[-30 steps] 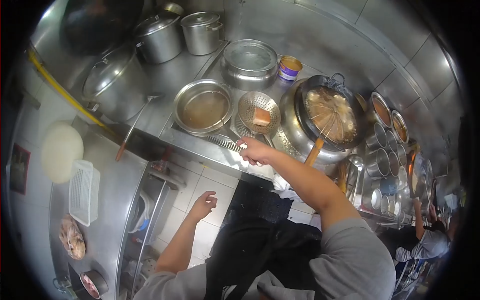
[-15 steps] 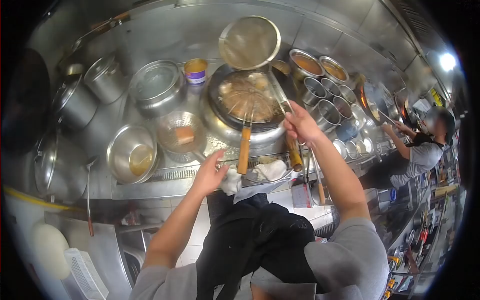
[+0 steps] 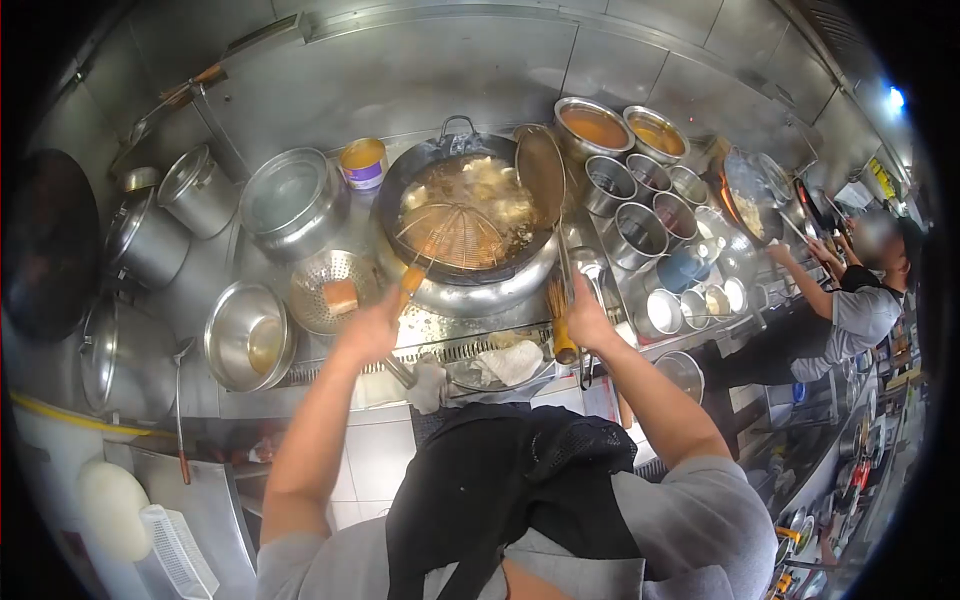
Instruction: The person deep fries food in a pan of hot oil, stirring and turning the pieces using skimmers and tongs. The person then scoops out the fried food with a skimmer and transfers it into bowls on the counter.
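My left hand [image 3: 368, 330] is closed around the wooden handle of a wire spider strainer [image 3: 458, 238], whose basket rests in the near side of a wok [image 3: 388, 205]. Pale chunks of food [image 3: 492, 182] bubble in brown liquid, probably oil, behind the basket. My right hand [image 3: 590, 316] grips the metal handle of a round fine-mesh strainer [image 3: 541, 172], tilted on edge at the wok's right side. Below the left hand, a perforated ladle [image 3: 318, 287] holds a pinkish-brown block [image 3: 341, 296].
A steel bowl [image 3: 233, 347] and a large pot [image 3: 262, 215] stand left of the wok, with a tin can [image 3: 362, 166] behind. Steel cups [image 3: 640, 232] and two bowls of orange liquid [image 3: 594, 127] are on the right. A co-worker [image 3: 862, 312] handles another wok [image 3: 745, 205].
My left hand has taken hold of the spider strainer's handle, and its basket has shifted left. My right hand has lowered the mesh strainer from above the wok to its right side.
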A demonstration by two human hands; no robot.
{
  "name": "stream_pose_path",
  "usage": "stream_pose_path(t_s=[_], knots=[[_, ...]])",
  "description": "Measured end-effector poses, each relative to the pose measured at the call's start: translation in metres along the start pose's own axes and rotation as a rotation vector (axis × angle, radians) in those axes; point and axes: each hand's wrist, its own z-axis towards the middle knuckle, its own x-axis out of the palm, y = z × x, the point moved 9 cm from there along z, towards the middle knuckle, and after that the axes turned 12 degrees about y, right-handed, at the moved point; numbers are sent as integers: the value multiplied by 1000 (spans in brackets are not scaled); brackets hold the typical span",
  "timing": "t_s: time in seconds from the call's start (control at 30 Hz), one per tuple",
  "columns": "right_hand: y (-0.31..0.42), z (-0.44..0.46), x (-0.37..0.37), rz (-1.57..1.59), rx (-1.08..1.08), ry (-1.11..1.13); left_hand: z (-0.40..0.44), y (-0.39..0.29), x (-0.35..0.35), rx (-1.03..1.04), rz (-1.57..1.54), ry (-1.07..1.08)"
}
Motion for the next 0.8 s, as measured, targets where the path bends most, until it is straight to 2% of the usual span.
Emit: stream_pose_path(t_s=[0.07,0.13,0.2,0.3,0.4,0.47,0.53,0.6,0.67,0.8], knots=[[-11,3,16,39,-54,-29,-8,-7,-24,22,23,18],[8,-17,41,751,66,245,-7,-7,-30,48,41,32],[23,-21,42,799,109,223,-6,-8,-38,85,17,-6],[22,-8,47,1178,92,196,-7,1,-23,23,82,26],[29,-15,37,1143,127,78,-6,20,7,-22,83,33],[36,-12,32,1168,101,95,-3,28,27,-73,69,32],[45,-5,21,1089,53,111,10,31,40,-15,101,-47],[51,6,13,1012,60,93,18,24,49,-36,-14,40],[68,17,9,883,30,181,22,18,54,-7,-22,30],[100,36,-2,576,-50,209,25,14,58,-5,-64,-9]])
